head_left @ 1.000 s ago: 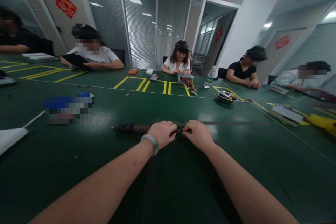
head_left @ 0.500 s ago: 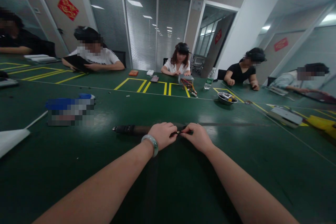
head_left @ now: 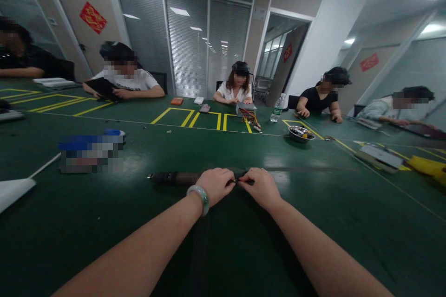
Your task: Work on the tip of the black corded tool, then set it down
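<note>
A long, dark, rod-like object [head_left: 183,178] lies across the table in front of me. Its left end is black with a small metallic tip, and its middle is brownish. My left hand [head_left: 218,184], with a pale green bangle [head_left: 202,197] on its wrist, covers the right part of it. Thumb and fingers are closed in a pinch there. Facing it, my right hand [head_left: 261,187] is also closed, its thumb and finger pinching at the same spot. Between the fingertips is a small dark piece with a bright speck [head_left: 236,180]; its kind is too small to make out.
Beyond are a metal bowl of small items [head_left: 300,135], a water bottle [head_left: 278,108] and a grey box with coloured cables [head_left: 245,111]. A blue-and-white item [head_left: 81,143], partly pixelated, lies left; a yellow item [head_left: 427,168] lies right. Several people sit around the green table [head_left: 146,246].
The view has tilted up slightly, so things sit a little lower in it. Both hands keep pinching at the same place; the bright speck between the fingertips is less visible.
</note>
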A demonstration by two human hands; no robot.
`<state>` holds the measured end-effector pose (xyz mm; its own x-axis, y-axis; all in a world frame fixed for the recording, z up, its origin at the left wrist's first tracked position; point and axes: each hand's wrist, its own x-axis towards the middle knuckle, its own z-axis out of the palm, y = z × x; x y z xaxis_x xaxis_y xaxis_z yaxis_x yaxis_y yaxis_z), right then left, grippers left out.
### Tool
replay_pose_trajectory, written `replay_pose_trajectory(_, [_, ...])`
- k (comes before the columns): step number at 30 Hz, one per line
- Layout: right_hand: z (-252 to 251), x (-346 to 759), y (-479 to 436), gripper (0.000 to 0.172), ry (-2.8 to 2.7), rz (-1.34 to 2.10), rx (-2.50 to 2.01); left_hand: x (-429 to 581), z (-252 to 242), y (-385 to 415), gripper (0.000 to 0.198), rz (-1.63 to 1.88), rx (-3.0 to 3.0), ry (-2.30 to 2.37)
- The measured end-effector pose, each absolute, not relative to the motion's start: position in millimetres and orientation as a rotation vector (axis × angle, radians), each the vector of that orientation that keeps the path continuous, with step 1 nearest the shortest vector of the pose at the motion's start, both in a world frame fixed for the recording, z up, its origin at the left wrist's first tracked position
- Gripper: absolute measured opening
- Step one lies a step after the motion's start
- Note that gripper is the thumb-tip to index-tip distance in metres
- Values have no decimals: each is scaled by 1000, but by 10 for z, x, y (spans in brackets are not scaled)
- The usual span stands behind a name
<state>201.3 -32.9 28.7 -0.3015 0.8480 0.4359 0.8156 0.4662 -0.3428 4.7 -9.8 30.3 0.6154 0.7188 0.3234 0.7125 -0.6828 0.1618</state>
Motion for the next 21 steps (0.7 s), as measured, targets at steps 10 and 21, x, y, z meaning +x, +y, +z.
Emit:
replay_pose_trajectory(10, [200,1994,-211,5,-2273,50,-1315,66,314,-102,27,546,2701,1313])
replay_pose_trajectory(21, [163,1874,-154,13,-2508,-186,-1412,81,448,-248,47,941,2819,1147])
